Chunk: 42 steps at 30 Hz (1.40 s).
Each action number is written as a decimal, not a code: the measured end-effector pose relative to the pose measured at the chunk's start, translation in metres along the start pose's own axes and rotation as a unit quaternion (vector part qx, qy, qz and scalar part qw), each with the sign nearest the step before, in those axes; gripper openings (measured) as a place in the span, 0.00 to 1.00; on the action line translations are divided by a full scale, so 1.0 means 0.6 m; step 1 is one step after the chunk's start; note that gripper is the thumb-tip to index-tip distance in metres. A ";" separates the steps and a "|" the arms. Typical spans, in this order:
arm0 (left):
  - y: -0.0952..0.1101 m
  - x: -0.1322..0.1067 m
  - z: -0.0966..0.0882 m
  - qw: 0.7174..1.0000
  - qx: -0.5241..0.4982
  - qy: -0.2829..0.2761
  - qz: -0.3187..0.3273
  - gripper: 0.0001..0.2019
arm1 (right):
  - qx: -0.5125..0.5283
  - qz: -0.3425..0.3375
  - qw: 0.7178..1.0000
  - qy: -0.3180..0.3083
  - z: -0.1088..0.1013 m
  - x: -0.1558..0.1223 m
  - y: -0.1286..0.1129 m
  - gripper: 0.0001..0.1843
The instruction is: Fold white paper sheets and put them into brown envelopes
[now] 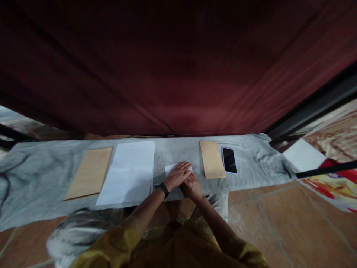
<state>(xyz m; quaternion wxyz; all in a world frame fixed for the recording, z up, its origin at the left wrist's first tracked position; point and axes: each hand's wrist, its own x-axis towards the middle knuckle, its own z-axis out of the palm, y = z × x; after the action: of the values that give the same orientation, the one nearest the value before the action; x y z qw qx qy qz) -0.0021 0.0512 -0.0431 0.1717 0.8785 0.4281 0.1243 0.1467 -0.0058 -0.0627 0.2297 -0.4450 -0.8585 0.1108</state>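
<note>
A small piece of white paper [169, 168], which looks folded, lies on the grey cloth [178, 149] in front of me. My left hand [177, 174] rests flat on it with the fingers stretched out, and a black band circles that wrist. My right hand [193, 187] lies beside it, fingers also extended and partly under the left fingertips. Both palms face down, so most of the paper is hidden. To the left is a stack of large white sheets [128, 173]. On the right lies a narrow brown envelope [212, 160].
Farther left is a larger brown envelope [90, 172]. A phone [229, 160] with a dark screen sits right of the narrow envelope. Dark red fabric [178, 74] hangs behind the cloth-covered surface. A black bar [326, 169] and colourful printed packaging [334, 186] are at far right.
</note>
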 end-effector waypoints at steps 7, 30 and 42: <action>-0.011 -0.026 0.003 0.999 -0.015 0.016 -0.043 0.26 | -0.017 -0.008 1.000 -0.001 -0.004 0.004 -0.003 0.24; 0.024 -0.122 -0.012 0.983 0.139 0.006 -0.122 0.29 | -0.045 -0.009 0.999 0.010 0.011 0.002 0.002 0.30; 0.003 -0.130 0.000 0.986 0.137 0.010 -0.100 0.35 | -0.013 0.024 0.999 0.017 -0.011 -0.008 -0.002 0.27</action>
<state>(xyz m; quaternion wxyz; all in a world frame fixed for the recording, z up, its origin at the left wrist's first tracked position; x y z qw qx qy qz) -0.0479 -0.0121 -0.0476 0.0576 0.8452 0.5285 0.0552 0.1515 -0.0104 -0.0578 0.2362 -0.4704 -0.8446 0.0977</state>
